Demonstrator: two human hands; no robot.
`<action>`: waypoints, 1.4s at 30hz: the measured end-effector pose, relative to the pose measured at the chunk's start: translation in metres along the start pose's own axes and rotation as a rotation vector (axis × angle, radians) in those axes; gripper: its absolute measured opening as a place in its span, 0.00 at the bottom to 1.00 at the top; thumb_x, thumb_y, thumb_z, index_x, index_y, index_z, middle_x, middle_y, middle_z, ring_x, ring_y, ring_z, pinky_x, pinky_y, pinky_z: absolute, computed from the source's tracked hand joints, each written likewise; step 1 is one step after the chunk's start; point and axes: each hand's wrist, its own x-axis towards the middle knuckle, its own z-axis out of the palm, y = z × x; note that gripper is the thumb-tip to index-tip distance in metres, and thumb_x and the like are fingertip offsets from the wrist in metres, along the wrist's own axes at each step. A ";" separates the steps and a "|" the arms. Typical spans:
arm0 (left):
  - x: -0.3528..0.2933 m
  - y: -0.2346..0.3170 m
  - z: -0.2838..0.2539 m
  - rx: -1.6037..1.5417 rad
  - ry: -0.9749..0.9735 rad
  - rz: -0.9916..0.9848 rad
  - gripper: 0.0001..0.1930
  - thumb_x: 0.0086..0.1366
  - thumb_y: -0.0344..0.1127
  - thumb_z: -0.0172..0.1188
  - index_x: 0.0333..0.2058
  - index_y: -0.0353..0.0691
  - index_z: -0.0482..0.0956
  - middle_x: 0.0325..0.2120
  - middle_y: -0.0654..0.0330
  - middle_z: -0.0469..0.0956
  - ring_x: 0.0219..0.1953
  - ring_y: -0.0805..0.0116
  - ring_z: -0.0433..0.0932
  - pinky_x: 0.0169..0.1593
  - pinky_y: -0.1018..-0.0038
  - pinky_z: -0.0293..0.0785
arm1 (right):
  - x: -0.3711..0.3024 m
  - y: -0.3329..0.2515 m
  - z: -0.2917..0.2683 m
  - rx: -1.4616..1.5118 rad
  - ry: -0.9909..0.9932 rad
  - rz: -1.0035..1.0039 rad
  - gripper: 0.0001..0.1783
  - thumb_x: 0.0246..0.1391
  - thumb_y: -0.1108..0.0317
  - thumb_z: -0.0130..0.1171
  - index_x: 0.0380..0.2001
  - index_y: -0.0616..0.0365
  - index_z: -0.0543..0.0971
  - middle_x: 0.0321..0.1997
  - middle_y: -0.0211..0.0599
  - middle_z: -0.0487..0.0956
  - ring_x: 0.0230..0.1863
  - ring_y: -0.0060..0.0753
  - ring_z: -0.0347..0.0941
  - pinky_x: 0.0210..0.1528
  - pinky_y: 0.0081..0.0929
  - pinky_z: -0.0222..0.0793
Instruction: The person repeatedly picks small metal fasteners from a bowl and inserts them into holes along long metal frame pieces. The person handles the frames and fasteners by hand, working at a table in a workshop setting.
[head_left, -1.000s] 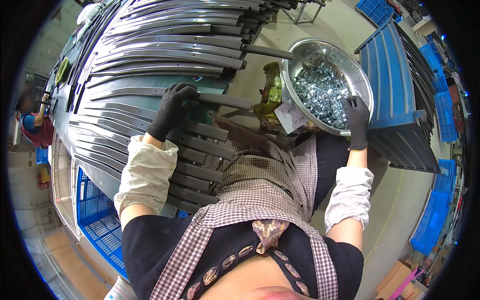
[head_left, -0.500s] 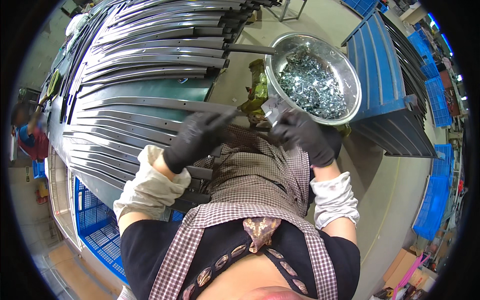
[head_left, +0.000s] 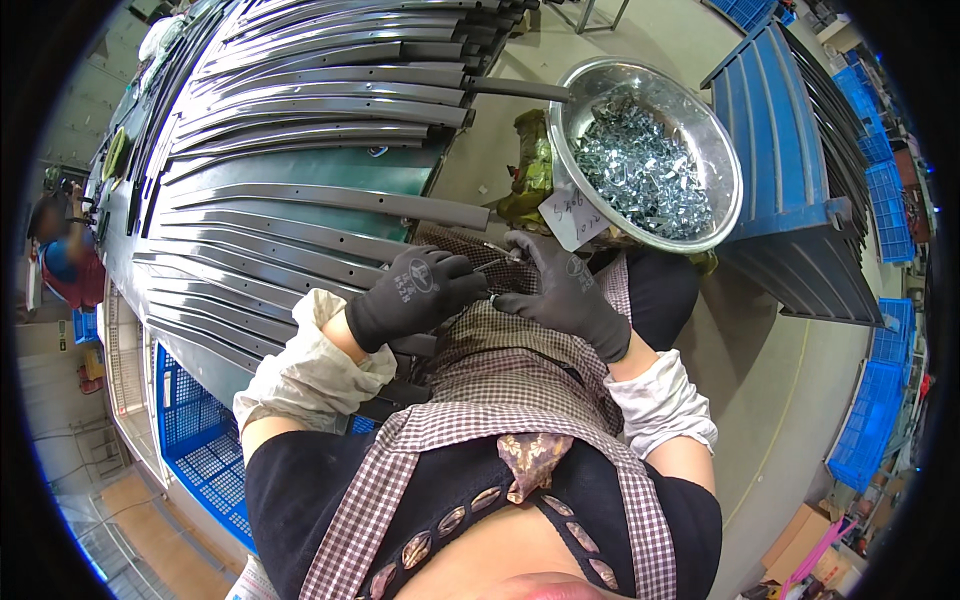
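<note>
Both hands have drawn together since a moment ago: our left hand [head_left: 415, 293] and right hand [head_left: 562, 290] pinch a small metal clip [head_left: 497, 263] at a dark strip's end over the apron [head_left: 520, 350]; we should seat it squarely, steel bowl [head_left: 727, 160] of clips beside.

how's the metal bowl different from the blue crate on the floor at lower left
The metal bowl is round, shiny and silver; the blue crate is rectangular plastic with a mesh-like grid. The metal bowl is heaped with small bright metal parts, while the blue crate shows nothing inside in its visible part. The metal bowl sits raised by the person's lap; the blue crate sits low beside the table. Both are open-topped containers.
</note>
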 end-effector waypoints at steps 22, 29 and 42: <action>0.003 -0.083 -0.010 -0.102 -0.009 -0.345 0.21 0.48 0.41 0.72 0.43 0.42 0.84 0.42 0.58 0.79 0.48 0.53 0.74 0.55 0.59 0.68 | 0.048 0.051 0.004 -0.198 0.139 -0.217 0.19 0.51 0.64 0.65 0.47 0.58 0.79 0.39 0.43 0.82 0.40 0.46 0.79 0.43 0.36 0.75; 0.003 -0.083 -0.011 -0.115 -0.009 -0.303 0.19 0.48 0.38 0.72 0.41 0.41 0.84 0.39 0.58 0.79 0.44 0.53 0.74 0.51 0.60 0.70 | 0.075 0.050 -0.002 -0.175 -0.028 -0.134 0.14 0.54 0.66 0.65 0.42 0.60 0.81 0.34 0.45 0.81 0.37 0.45 0.79 0.40 0.36 0.73; 0.000 -0.079 -0.006 -0.113 0.032 -0.303 0.19 0.46 0.34 0.71 0.40 0.42 0.84 0.38 0.59 0.80 0.43 0.54 0.74 0.50 0.62 0.71 | 0.023 0.067 0.007 -0.303 0.087 -0.272 0.11 0.59 0.62 0.57 0.37 0.58 0.78 0.34 0.45 0.80 0.37 0.49 0.78 0.39 0.41 0.74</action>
